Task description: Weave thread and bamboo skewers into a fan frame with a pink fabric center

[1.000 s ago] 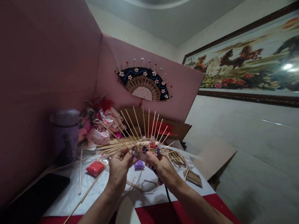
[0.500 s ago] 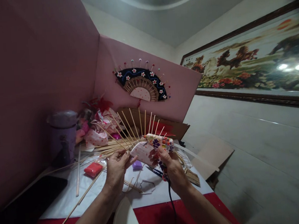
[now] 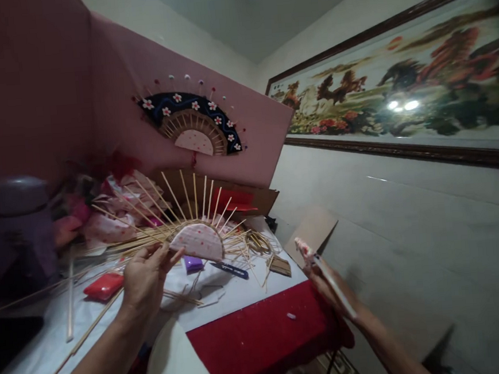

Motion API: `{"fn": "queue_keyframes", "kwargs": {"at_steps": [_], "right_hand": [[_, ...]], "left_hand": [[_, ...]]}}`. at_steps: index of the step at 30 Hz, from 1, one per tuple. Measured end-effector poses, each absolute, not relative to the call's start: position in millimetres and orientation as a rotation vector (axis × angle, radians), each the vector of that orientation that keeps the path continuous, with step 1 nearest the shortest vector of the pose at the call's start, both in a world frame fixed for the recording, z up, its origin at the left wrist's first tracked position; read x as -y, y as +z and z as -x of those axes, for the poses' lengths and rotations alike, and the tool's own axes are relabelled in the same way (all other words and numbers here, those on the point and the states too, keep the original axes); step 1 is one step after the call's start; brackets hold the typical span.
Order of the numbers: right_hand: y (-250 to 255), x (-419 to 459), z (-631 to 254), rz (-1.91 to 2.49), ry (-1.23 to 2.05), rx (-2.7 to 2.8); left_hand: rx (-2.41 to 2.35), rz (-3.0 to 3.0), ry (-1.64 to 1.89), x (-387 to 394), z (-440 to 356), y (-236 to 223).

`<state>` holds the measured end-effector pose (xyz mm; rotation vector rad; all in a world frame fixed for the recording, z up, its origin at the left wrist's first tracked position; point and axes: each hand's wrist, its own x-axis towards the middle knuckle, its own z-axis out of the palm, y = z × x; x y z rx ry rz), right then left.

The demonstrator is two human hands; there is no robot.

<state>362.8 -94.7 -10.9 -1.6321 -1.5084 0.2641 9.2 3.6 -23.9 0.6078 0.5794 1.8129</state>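
My left hand (image 3: 146, 276) pinches the lower left edge of a half-made fan (image 3: 197, 241). The fan is a pink dotted half-disc with thin bamboo sticks radiating upward, held upright over the table. My right hand (image 3: 326, 282) is out past the table's right edge, lower than the fan. It is closed round a flower-patterned glue gun (image 3: 302, 246), which is blurred, and a pale glue stick pokes back along the wrist. A dark cord (image 3: 328, 368) hangs below the table corner.
A finished dark fan (image 3: 193, 125) hangs on the pink board behind. On the white sheet lie loose bamboo sticks (image 3: 70, 299), a red packet (image 3: 104, 286), a purple block (image 3: 192, 263) and a blue cutter (image 3: 228, 269). A purple cup (image 3: 11, 229) stands left, a white plate (image 3: 177, 365) near me.
My right hand has left the fan and swung right and down, off the table, taking the glue gun with it. The left hand alone keeps the fan. My view turned right.
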Motion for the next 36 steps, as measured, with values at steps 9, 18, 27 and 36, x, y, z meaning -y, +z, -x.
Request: {"fn": "queue_keyframes", "kwargs": {"at_steps": [9, 18, 27, 36], "right_hand": [[-42.6, 76.7, -377.7, 2.236, -0.077, 1.865], [-56.1, 62.4, -382.7, 2.314, -0.054, 1.908], [-17.6, 71.4, -319.9, 2.099, -0.385, 1.908], [-7.0, 59.0, -163.9, 1.006, 1.337, 1.363]], "left_hand": [[-0.592, -0.628, 1.818, 1.3, -11.1, -18.6], [-0.579, -0.62, 1.816, -1.1, -10.6, -21.3], [-0.598, -0.61, 1.812, 2.9, -12.3, -19.1], [-0.552, -0.593, 1.82, 5.2, -12.0, -19.6]]}}
